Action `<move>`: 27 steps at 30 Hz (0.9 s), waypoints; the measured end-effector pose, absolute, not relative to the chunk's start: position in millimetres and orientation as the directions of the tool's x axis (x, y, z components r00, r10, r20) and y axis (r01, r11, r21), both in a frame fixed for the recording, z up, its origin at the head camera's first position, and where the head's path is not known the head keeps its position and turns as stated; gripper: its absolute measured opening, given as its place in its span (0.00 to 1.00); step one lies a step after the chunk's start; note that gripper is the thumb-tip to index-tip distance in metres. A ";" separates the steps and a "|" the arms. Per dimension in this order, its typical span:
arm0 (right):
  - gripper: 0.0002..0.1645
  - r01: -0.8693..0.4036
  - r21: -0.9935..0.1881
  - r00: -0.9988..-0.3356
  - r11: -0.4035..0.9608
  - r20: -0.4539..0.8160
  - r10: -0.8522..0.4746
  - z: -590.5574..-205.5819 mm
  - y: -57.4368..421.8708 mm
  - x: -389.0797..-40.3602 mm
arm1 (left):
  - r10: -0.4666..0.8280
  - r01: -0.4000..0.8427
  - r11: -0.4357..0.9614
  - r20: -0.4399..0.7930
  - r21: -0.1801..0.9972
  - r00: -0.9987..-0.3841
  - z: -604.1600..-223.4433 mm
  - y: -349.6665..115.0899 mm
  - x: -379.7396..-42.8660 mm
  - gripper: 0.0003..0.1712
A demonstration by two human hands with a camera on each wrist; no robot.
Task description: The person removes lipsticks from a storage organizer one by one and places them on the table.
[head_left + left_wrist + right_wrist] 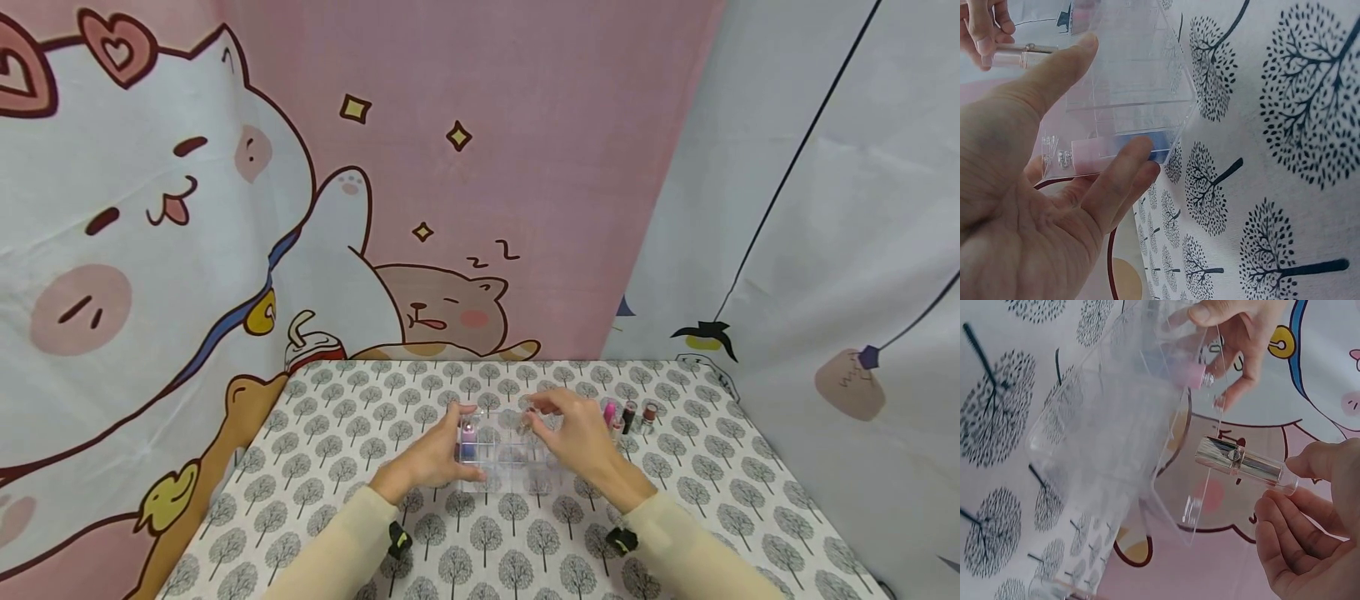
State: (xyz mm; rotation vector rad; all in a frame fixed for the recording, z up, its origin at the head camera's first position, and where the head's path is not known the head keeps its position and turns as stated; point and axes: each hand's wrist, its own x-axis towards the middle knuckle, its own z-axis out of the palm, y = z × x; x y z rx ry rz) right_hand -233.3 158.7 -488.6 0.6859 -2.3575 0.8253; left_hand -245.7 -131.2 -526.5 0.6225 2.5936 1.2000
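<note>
A clear plastic organizer [510,479] with a grid of compartments sits on the table in front of me. My left hand [438,454] grips its left end, thumb on one side and fingers on the other. In a compartment at that end stands a pink-and-blue lipstick tube [1088,156] with a small jewelled tip. My right hand [581,429] is over the organizer's right end. Its thumb and fingers pinch a shiny metallic lipstick [1244,464] by its clear end. That tube's other end points toward the organizer, close over its open side.
Several lipsticks stand on the table to the right of my right hand, among them a bright pink one [610,412], a black one [628,417] and a reddish-brown one [648,417]. A tree-patterned cloth [352,467] covers the table. Cartoon-printed curtains [555,167] hang behind it.
</note>
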 end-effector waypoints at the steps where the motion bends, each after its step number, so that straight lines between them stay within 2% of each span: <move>1: 0.17 -0.612 -0.404 -0.723 0.680 0.634 -0.274 -488.3 161.7 -233.2 | 0.461 0.281 0.577 -0.021 0.767 -0.887 -526.3 -131.1 -245.4 0.71; 11: 0.16 -0.594 -0.364 -0.701 0.718 0.672 -0.239 -484.7 190.1 -231.7 | 0.457 0.272 0.571 -0.024 0.775 -0.889 -526.5 -130.6 -243.9 0.71; 27: 0.15 -0.564 -0.390 -0.709 0.728 0.680 -0.185 -479.8 226.5 -231.3 | 0.462 0.268 0.559 -0.027 0.784 -0.886 -527.3 -131.5 -244.9 0.71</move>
